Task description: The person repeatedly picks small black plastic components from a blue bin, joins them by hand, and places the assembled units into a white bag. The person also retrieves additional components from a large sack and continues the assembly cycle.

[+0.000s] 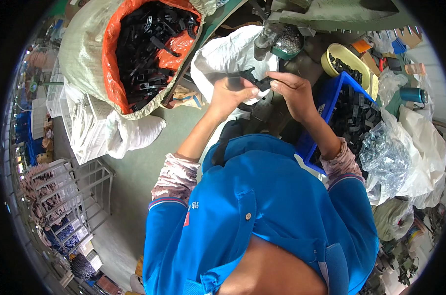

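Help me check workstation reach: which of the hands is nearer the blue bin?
Right. The right hand is just left of the blue bin; the left hand is farther left.

- I see the left hand [228,97] gripping a black part [248,75].
- The right hand [295,94] pinches a small black piece [264,84] close by.
- Rightward, I see a blue crate [326,104] of black blocks [353,118].
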